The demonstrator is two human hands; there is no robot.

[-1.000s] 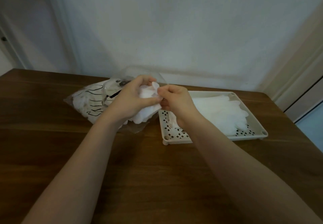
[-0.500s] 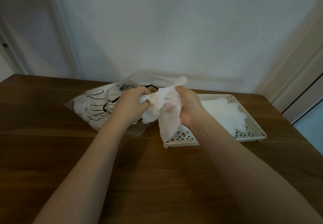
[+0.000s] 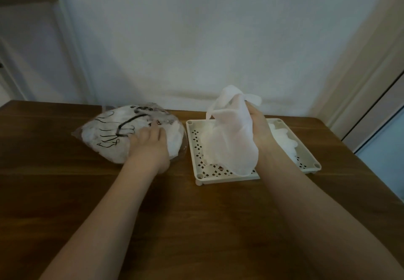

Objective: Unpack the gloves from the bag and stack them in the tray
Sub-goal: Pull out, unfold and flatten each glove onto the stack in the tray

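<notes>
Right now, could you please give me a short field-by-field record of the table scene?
surface: wooden table
bag: clear plastic bag with black markings, lying left of the tray, white gloves still inside
tray: cream perforated tray, right of the bag
stack: white gloves lying in the tray's right part
left hand: left hand rests on the bag's open end; grip unclear
right hand: right hand holds one white glove raised above the tray, hanging down
stage: held glove not yet laid on the stack
</notes>
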